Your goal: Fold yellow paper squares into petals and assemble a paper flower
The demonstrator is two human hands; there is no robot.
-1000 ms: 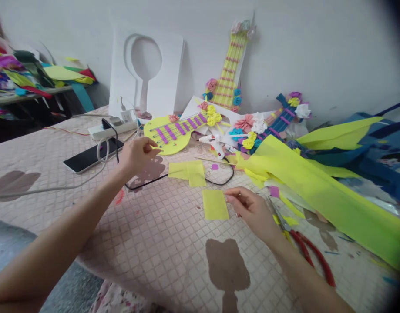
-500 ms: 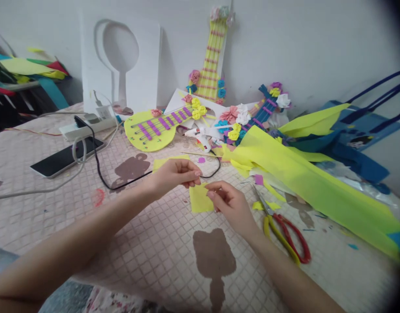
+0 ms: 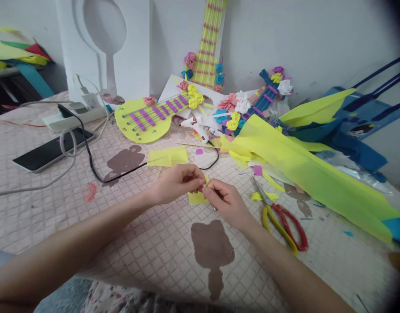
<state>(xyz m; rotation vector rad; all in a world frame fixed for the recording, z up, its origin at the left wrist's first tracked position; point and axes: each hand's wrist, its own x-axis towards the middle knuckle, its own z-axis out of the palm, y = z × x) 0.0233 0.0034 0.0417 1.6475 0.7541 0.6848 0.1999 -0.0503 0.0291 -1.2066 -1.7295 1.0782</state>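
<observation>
A small piece of yellow crepe paper (image 3: 197, 198) is pinched between my two hands above the table. My left hand (image 3: 179, 184) grips its upper left part with thumb and fingertips closed. My right hand (image 3: 224, 201) pinches the paper's right side, its fingertips close against the left ones. Part of the paper is hidden behind the fingers. Just beyond my left hand lies a flat yellow paper strip (image 3: 168, 156). Scissors (image 3: 278, 219) with one red and one yellow handle rest to the right of my right hand, blades apart.
A white glue gun (image 3: 197, 128) lies behind my hands, its black cord crossing the table. Paper-decorated guitars, including a yellow one (image 3: 146, 121), stand at the back. Large yellow crepe paper (image 3: 304, 174) covers the right side. A power strip (image 3: 74, 118) and phone (image 3: 52, 150) sit left.
My hands have come together, and the yellow paper between them is more gathered at the fingertips. The view has tilted down slightly, showing the strip beyond my left hand more fully.
</observation>
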